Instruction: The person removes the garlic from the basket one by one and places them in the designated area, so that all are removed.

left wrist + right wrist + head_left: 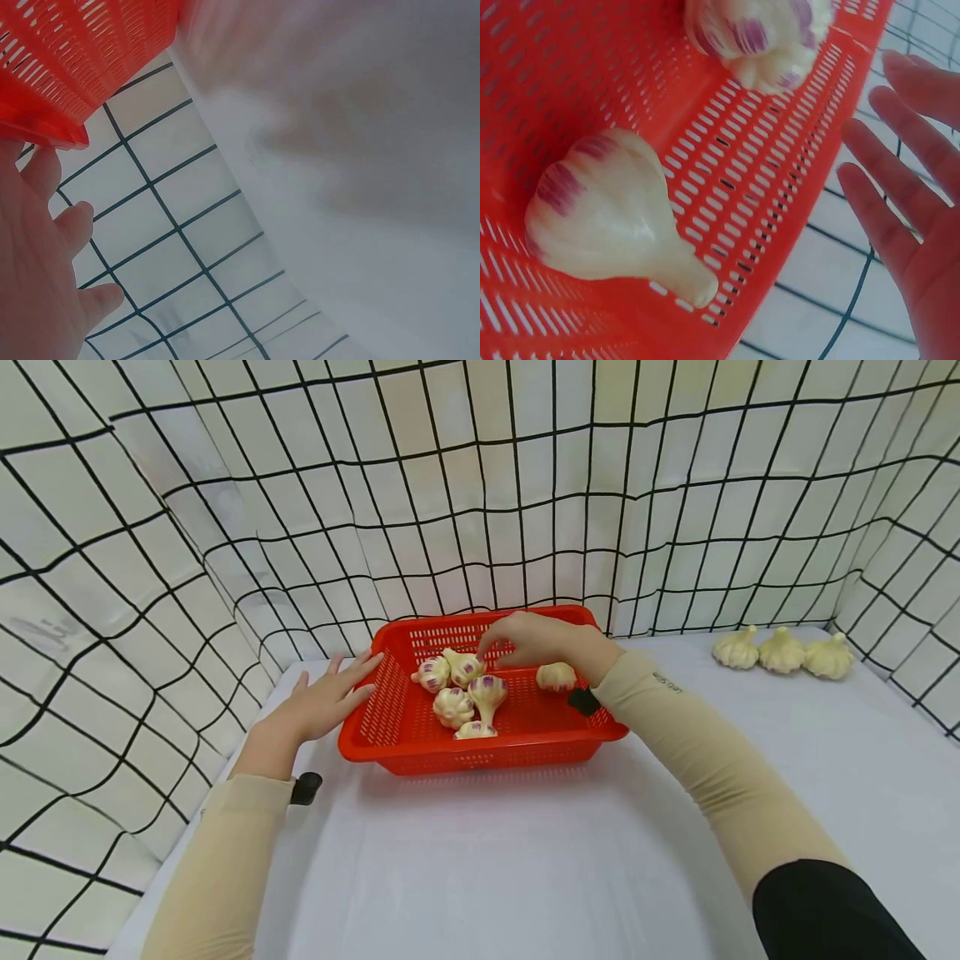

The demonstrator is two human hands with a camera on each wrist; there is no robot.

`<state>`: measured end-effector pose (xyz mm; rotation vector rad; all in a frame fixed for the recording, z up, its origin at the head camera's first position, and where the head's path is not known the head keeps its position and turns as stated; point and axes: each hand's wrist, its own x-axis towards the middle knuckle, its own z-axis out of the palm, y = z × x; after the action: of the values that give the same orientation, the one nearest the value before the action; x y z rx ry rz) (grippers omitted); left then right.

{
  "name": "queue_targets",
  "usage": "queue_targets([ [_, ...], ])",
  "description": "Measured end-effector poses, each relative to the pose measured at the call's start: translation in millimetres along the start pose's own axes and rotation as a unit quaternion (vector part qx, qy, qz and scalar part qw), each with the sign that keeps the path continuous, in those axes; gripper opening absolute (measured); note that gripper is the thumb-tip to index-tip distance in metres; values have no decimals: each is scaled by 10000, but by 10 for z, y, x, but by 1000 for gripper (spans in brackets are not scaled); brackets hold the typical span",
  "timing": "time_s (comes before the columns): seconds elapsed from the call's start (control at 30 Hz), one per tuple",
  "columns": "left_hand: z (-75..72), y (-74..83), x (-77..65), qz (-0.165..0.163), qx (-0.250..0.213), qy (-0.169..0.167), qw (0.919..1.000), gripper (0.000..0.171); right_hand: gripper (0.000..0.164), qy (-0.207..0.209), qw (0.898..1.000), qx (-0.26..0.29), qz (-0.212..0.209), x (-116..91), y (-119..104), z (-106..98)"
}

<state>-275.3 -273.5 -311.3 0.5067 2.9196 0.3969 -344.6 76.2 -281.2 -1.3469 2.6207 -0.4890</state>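
A red perforated plastic basket (495,758) stands on the white surface. My left hand (318,703) is at its left side, fingers spread, fingertips right at the rim. Over the back of the basket hovers my right hand (525,639), fingers loosely bent and holding nothing. Close by its fingertips is a garlic bulb (467,667) in a group of several purple-streaked bulbs on the basket's left side. Another garlic bulb (557,677) lies alone to the right, below the right wrist. In the right wrist view, a bulb (604,210) with a thick stem rests on its side, apart from the fingers.
Three garlic bulbs (782,652) sit in a row on the white table (480,868) at the back right. Black netting (555,493) over pale walls rises close behind the basket and along both sides.
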Motion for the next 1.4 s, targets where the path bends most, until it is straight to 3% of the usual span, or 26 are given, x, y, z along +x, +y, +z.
queue_targets([
  [0.17,8,6,-10,-28,-1,8,10000,67,31,-419,9990,-106,135,73,-55,67],
  [0.73,17,-29,-5,-11,-91,34,10000,65,38,-1060,9939,4,317,276,-121,209],
  [1.23,11,-12,-11,-9,-142,18,9999,66,50,-1504,9855,-460,633,302,-138,255],
  [1.4,15,-14,-14,-2,-97,27,9999,66,54,-1557,9841,-371,773,293,-134,268],
])
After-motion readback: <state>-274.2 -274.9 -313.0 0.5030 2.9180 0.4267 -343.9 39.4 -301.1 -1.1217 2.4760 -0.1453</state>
